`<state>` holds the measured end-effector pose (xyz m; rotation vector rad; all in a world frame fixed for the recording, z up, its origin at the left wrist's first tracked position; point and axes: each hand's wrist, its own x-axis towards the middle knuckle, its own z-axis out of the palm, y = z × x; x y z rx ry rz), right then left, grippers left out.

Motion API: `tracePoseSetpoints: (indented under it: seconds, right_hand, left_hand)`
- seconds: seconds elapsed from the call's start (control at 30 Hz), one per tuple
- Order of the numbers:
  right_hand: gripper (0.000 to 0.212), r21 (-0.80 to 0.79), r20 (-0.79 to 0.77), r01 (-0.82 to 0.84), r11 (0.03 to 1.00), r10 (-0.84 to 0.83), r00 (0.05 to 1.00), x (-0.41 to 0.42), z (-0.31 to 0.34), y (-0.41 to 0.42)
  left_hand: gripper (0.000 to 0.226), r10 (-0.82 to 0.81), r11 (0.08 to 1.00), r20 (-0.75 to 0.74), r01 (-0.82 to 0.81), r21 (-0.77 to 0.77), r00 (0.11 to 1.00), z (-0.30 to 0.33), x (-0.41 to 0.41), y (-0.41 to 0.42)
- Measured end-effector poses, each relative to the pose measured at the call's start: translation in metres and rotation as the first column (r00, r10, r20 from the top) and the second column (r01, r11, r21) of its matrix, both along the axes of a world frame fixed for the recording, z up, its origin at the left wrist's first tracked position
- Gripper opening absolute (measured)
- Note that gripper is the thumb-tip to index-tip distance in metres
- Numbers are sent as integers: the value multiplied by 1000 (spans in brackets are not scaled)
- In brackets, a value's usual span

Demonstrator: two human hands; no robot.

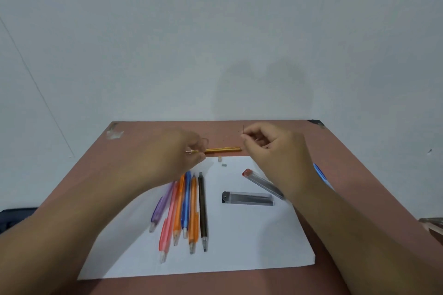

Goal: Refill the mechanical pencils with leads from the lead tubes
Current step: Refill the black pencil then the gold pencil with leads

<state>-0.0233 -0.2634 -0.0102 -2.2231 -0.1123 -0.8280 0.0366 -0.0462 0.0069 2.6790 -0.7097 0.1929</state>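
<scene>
My left hand [189, 151] pinches the yellow mechanical pencil [221, 149] near its tip end and holds it level above the far edge of the white sheet [251, 235], its open back end pointing toward my right hand [268, 148]. My right fingers pinch a single thin lead [243, 130], which stands almost upright just beside that back end. To feed it well, I judge I should tilt the lead down into line with the barrel and slide it in without forcing; it will snap if bent. The small cap [219, 158] and eraser [224, 164] lie on the sheet just below the pencil, ready to go back on. Six more pencils [189, 208] lie in a fan on the sheet, with the black-capped lead tube [248, 198] and the red-capped lead tube [261, 181] near my right wrist.
</scene>
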Motion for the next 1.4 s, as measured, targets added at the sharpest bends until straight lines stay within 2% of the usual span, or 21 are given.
tracePoseSetpoints:
  seconds: [0.13,0.27,0.37,0.47,0.57,0.73,0.93,1.03,1.2,1.4]
  right_hand:
    - [10,22,-47,8,1000,-7,999,-1,1,1]
    - [10,35,-59,14,999,-12,998,-1,2,-1]
    - [10,95,-71,33,995,-26,997,-1,2,-3]
    - [13,249,-62,14,968,2,998,0,4,-4]
    - [11,432,-19,-81,898,99,995,-4,8,-1]
    - [4,579,113,-277,767,261,959,-16,16,8]
    - [5,564,208,-410,716,358,910,-25,14,24]
    - [12,573,254,-450,685,373,892,-28,17,28]
    - [18,559,266,-453,695,367,891,-29,18,28]
    - [7,506,290,-482,716,385,876,-27,14,27]
  left_hand:
    - [27,-21,991,-20,24,129,1000,-10,27,-13]
    - [30,-75,968,18,69,242,997,-20,41,-19]
    - [31,-48,983,49,38,177,998,-23,45,-15]
    - [22,1,999,14,-1,42,1000,-21,45,-10]
    - [16,50,995,5,-50,-88,999,-15,36,-2]
    - [17,90,990,174,-68,-127,981,-11,11,6]
    - [19,7,982,206,32,-186,979,-26,11,5]
    - [19,-36,970,249,93,-223,968,-28,9,2]
    - [19,-76,962,260,140,-236,963,-28,8,2]
    - [17,-97,953,239,159,-258,966,-28,6,2]
